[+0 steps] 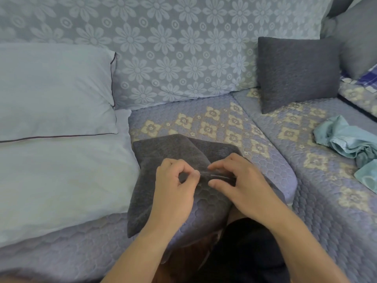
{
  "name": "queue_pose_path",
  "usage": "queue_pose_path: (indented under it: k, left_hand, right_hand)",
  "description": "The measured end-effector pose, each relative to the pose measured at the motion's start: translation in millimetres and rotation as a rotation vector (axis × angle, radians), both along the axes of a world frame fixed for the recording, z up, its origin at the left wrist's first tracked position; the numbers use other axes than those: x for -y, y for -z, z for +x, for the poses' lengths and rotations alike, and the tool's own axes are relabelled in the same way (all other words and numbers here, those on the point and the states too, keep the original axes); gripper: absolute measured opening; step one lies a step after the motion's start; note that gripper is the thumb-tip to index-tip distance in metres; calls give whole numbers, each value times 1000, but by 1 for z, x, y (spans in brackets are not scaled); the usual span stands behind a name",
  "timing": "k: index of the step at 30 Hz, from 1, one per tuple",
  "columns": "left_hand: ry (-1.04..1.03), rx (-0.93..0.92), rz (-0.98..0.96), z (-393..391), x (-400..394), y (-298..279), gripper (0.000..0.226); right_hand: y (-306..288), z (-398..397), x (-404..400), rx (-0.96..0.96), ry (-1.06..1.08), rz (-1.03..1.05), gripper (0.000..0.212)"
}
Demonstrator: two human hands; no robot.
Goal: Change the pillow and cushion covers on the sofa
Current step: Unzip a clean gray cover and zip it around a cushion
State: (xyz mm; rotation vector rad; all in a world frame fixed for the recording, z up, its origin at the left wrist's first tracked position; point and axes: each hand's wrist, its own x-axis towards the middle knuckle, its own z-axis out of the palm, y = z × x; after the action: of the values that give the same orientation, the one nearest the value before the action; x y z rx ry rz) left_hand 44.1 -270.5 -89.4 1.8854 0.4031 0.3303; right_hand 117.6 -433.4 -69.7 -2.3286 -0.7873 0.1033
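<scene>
Left hand [175,190] is curling its fingers and pinching a fold of the dark grey cushion cover [163,180] right at its seam, and the right hand [236,180] is sitting just beside it, thumb and fingers pinching the same seam where a thin pale line, maybe a zipper, is showing between them. Can't tell whether that opening is closed or not.

Going left to right across the sofa seat [224,127]: two pale blue pillows [55,92] are stacking up at the left end, the lower one touching the grey cover's left edge. That grey cover is lying at the front edge of the middle seat, its near corner hanging a bit over the front. Behind it there's a strip of bare patterned seat running to the floral backrest [173,48], so some room there. Further right, a filled dark grey cushion [297,72] is leaning upright against the back corner of the next seat. Near the right edge, a crumpled teal cloth [342,139] is lying on the seat, well apart from the hands, with open seat between.
</scene>
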Motion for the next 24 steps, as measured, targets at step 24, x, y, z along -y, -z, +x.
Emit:
queue_pose_path:
  k: [24]
  left_hand:
    - [248, 34, 596, -11, -58, -3, 19]
  right_hand:
    - [31, 7, 36, 220, 701, -54, 19]
